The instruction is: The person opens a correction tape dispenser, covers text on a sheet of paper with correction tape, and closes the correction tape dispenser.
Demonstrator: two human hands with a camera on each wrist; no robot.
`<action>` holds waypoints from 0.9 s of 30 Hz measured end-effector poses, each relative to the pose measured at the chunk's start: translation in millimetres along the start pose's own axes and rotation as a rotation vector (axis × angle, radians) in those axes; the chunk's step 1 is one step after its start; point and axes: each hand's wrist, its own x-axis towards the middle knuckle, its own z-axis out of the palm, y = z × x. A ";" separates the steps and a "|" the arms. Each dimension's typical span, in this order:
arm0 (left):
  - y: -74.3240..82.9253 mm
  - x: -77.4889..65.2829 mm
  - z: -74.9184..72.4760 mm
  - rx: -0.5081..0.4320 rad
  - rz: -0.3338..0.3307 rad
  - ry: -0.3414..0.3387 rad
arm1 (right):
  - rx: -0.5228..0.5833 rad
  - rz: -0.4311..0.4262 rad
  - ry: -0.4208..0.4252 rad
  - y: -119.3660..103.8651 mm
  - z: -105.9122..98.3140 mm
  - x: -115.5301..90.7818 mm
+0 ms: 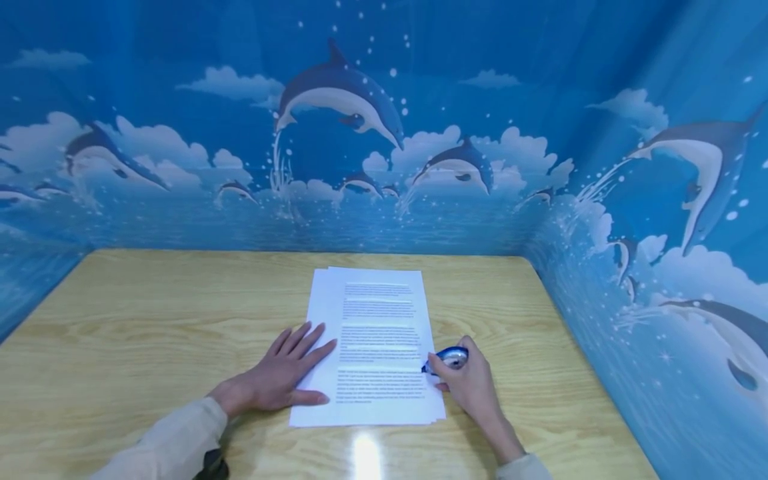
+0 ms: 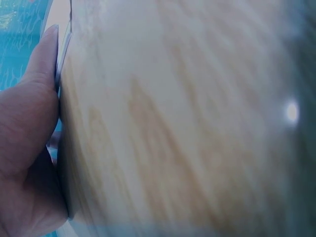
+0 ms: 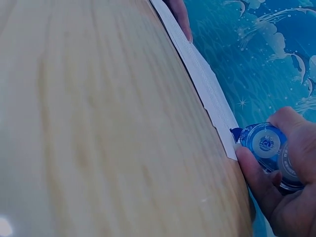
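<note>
A small stack of printed sheets [image 1: 384, 415] lies on the table, its pages slightly out of line with each other. My left hand [image 1: 279, 377] rests on the left edge of the stack with its fingers spread; the thumb side also shows in the left wrist view. At the right edge, my right hand [image 1: 474, 390] grips a blue, see-through correction tape [image 1: 451, 359]. Its tip meets the top sheet at the right end of a text line in the lower half. In the right wrist view the round reel of the correction tape [image 3: 266, 142] shows between thumb and fingers.
The wood-grain table [image 1: 180, 313] spreads around the sheets. A blue curtain [image 1: 510, 220] printed with dolphins stands behind the table and along its sides. Bright light reflects off the tabletop just in front of the stack.
</note>
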 end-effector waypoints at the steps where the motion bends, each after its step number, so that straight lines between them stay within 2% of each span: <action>1: 0.1 0.3 -0.4 -0.002 -0.002 -0.001 | 0.000 -0.002 0.001 -0.3 -0.2 0.0; 18: 2.0 -2.4 -2.5 -0.016 0.015 0.002 | -0.042 -0.001 -0.001 1.5 0.1 -0.9; 20: 2.2 -1.6 -1.4 -0.016 0.017 0.005 | -0.014 0.023 -0.018 2.9 -2.0 -1.0; 23: 1.4 -0.7 -0.3 -0.032 0.016 0.005 | 0.102 0.100 -0.030 3.8 -7.6 -0.7; 27: -1.6 -3.3 -2.7 -0.128 -0.016 0.025 | 0.194 0.172 -0.035 1.3 -13.3 0.7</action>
